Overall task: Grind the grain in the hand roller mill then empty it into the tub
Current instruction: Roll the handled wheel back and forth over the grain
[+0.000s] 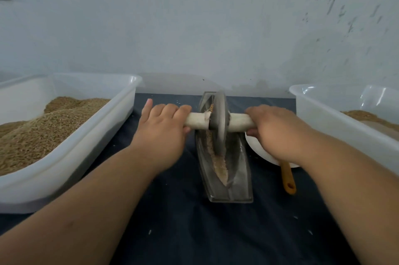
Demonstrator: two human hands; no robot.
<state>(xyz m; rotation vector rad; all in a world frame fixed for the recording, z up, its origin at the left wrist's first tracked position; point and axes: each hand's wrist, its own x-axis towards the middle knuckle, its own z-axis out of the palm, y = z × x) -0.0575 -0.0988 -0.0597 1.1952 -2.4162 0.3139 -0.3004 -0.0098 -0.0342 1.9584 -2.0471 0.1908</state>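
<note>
Left grip [164,127] curled round the left end of the pale handle [197,121]; right grip [275,129] curled round its right end. Wheel [218,118] stands upright in the metal trough [235,187], with crushed grain [220,167] lying in it. The trough sits on the desk [194,232] between the heaped left tub [86,146] and the right tub [323,126].

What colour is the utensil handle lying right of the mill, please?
The utensil handle is mustard orange; head view.

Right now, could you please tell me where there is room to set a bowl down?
Widest bare cloth: in front of the mill trough, at the near edge. A narrower strip lies between the left tub and the trough. Crowded: a plate and orange spoon fill the gap toward the right tub.
</note>
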